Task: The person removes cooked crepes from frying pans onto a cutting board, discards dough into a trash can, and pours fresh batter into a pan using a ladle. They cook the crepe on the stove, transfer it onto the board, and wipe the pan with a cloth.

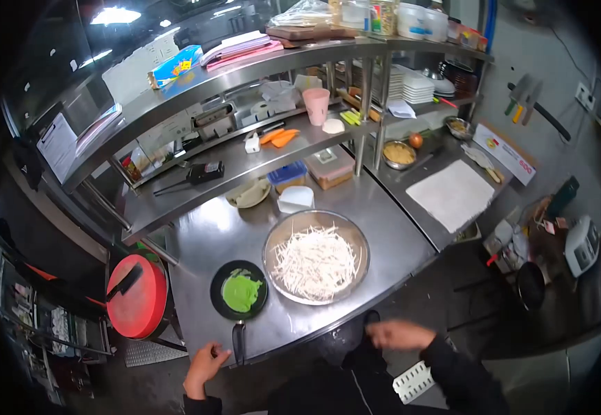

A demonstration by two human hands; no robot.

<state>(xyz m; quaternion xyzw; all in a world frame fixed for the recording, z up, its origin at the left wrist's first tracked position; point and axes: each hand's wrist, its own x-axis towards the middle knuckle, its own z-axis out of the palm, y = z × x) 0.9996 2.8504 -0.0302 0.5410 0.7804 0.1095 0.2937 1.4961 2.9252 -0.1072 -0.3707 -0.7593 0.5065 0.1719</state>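
A large steel bowl full of thin white strips stands on the steel table. To its left sits a black pan holding a bright green mass, its handle pointing toward the table's front edge. My left hand is just left of that handle, apart from it, with fingers bent and nothing visible in them. My right hand hangs in front of the table edge, below and right of the bowl; its fingers are smeared by motion.
A red round board with a black knife is at the left. Behind the bowl are a white container and lidded boxes. Shelves run above the table. A white cloth lies on the right counter.
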